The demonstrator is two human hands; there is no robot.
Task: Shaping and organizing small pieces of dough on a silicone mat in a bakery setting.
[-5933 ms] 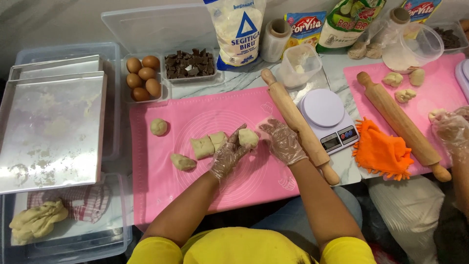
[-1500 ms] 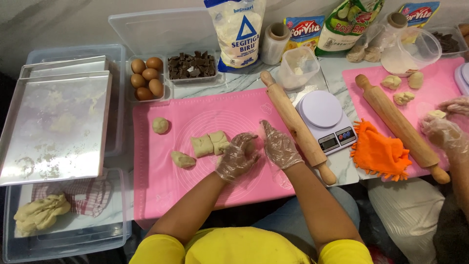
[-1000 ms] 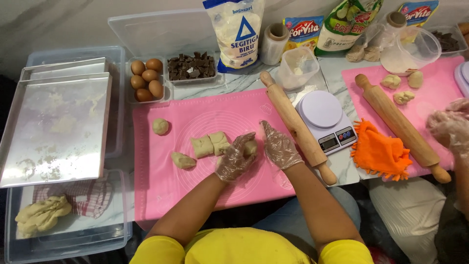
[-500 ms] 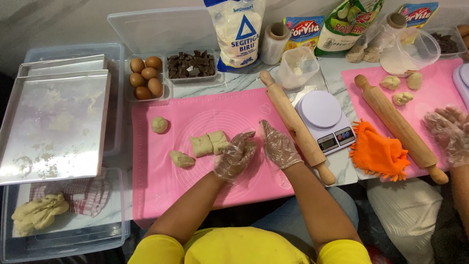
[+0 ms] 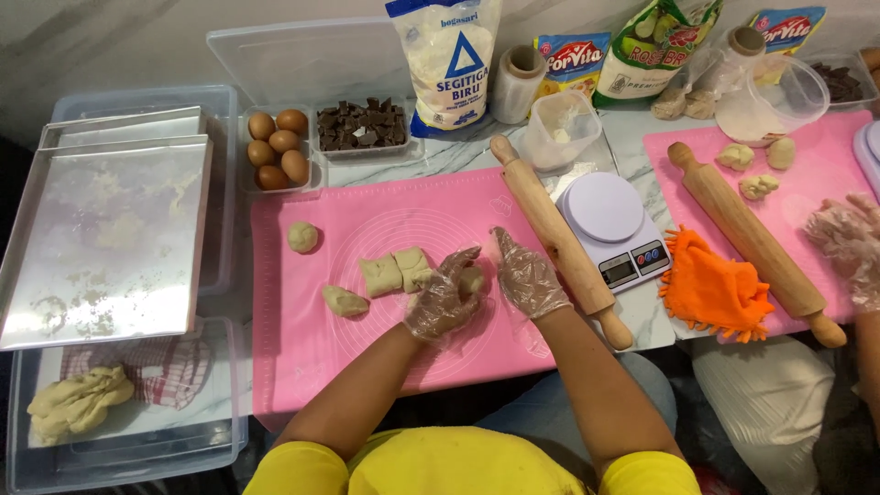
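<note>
Both my hands wear clear plastic gloves over a pink silicone mat (image 5: 367,339). My left hand (image 5: 444,298) cups a small piece of pale dough (image 5: 471,279). My right hand (image 5: 527,275) hovers just to its right, fingers spread, palm turned toward the dough. Two cut dough blocks (image 5: 396,271) lie directly left of my left hand. A flattened lump (image 5: 344,301) and a round dough ball (image 5: 302,237) rest farther left on the mat. A wooden rolling pin (image 5: 559,240) lies diagonally along the mat's right edge.
A white kitchen scale (image 5: 610,220) and an orange cloth (image 5: 713,289) sit to the right. Metal baking trays (image 5: 101,238) and a tub holding dough (image 5: 78,403) are on the left. Eggs (image 5: 278,149), chocolate chunks (image 5: 359,126) and a flour bag (image 5: 451,64) line the back. Another person's gloved hand (image 5: 843,240) works on a second pink mat (image 5: 830,179).
My hands have stayed in place on the mat, the left one shaping the dough piece. The other person's gloved hand has shifted about at the right edge.
</note>
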